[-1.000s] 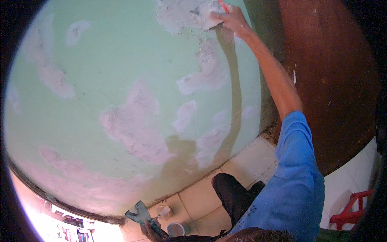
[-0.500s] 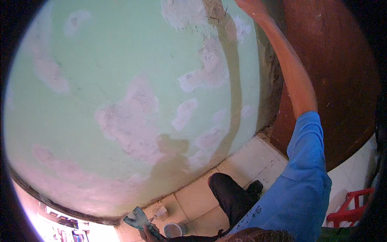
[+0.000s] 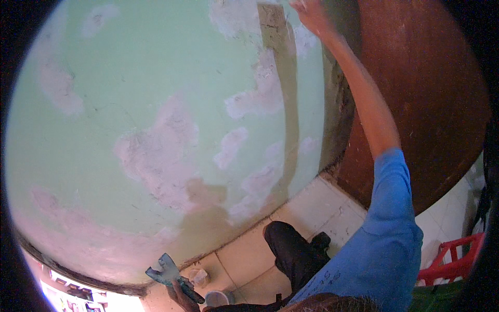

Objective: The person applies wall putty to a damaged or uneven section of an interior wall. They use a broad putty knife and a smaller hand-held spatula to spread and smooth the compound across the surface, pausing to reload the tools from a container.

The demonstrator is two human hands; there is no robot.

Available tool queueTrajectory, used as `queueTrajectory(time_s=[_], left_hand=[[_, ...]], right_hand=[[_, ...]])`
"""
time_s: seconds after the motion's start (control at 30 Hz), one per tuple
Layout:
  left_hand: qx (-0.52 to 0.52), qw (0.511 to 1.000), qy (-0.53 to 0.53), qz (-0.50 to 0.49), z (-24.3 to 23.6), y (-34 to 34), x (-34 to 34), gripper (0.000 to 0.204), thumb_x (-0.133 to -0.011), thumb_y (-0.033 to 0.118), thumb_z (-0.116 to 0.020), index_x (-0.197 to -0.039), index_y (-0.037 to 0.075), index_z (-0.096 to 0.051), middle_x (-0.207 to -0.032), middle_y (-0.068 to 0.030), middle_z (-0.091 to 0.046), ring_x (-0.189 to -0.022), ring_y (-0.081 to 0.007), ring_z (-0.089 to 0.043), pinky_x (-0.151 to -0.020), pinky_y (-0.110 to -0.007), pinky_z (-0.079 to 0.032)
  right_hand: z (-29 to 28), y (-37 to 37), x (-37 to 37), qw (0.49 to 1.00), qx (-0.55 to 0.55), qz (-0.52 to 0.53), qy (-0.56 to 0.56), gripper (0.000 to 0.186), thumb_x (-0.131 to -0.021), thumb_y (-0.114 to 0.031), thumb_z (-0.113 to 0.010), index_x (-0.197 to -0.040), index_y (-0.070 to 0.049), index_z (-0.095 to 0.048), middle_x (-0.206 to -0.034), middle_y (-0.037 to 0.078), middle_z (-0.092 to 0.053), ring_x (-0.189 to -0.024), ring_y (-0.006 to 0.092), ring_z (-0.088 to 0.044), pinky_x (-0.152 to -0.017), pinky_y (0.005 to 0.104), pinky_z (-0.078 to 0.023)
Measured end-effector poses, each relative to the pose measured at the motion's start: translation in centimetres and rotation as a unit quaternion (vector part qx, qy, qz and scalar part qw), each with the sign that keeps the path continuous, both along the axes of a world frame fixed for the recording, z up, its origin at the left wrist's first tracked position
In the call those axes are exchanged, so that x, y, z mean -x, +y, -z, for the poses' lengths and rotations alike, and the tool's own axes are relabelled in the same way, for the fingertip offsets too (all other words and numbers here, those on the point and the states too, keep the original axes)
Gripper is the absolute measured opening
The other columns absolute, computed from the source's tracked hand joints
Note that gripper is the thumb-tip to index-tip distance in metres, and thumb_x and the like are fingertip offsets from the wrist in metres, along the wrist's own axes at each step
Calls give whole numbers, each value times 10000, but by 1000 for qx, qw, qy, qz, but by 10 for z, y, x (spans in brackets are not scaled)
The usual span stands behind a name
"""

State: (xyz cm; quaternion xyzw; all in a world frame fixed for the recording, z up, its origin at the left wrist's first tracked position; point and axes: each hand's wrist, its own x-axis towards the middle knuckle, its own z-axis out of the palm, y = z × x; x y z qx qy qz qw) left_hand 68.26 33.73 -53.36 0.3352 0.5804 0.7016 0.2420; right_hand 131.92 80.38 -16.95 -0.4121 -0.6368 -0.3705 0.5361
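Note:
My right arm reaches up along the wall, with my right hand (image 3: 313, 20) near the top edge. Its fingers look pinched together, and whatever they hold is too blurred and cut off to name. Low on the left, my left hand (image 3: 181, 293) is closed on a putty scraper (image 3: 167, 271) with a broad blue-green blade, pale smears and a dark handle. The blade points up and away, apart from the wall. The green wall (image 3: 156, 57) carries rough whitish-pink patches (image 3: 176, 122) of filler. My arm's shadow falls across it.
A pale tub (image 3: 219, 298) and a small whitish container (image 3: 199, 277) stand on the tiled floor (image 3: 244, 255) by my left hand. A brown panel (image 3: 416, 93) rises on the right. A red plastic chair or stool (image 3: 452, 260) is at the lower right. My bent leg (image 3: 286, 249) is near the wall.
My right hand has come slightly down and left into view. My left hand has moved a little left and turned the scraper so its handle shows. The whole view has shifted slightly.

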Motion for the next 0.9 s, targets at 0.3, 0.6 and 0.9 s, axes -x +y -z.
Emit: queueTrajectory(time_s=[0.3,0.6,0.9], left_hand=[[41,998,50,-3,-14,-6,-12,276,-991,292,-526,-1008,16,-531,-725,-78,-582,-559,-140,-559,-476,-255,-442],[23,999,47,-12,-3,-21,7,297,-992,303,-518,-1021,9,-536,-735,-86,-589,-561,-139,-564,-481,-254,-449],[12,998,57,-5,-8,-11,3,300,-997,301,-500,-980,5,-546,-729,-86,-587,-552,-129,-557,-449,-242,-432]], right_hand=[[63,-36,19,983,144,6,-116,338,-936,-151,-555,-1239,-273,-643,-1060,121,-694,-987,340,-659,-877,412,-522],[57,-103,74,962,263,-57,-43,380,-929,-178,-552,-1298,-258,-588,-1182,130,-632,-1099,338,-598,-945,434,-483],[138,-88,92,991,69,-64,-98,407,-859,-130,-570,-1233,-273,-645,-1129,62,-676,-985,292,-653,-832,435,-546]])
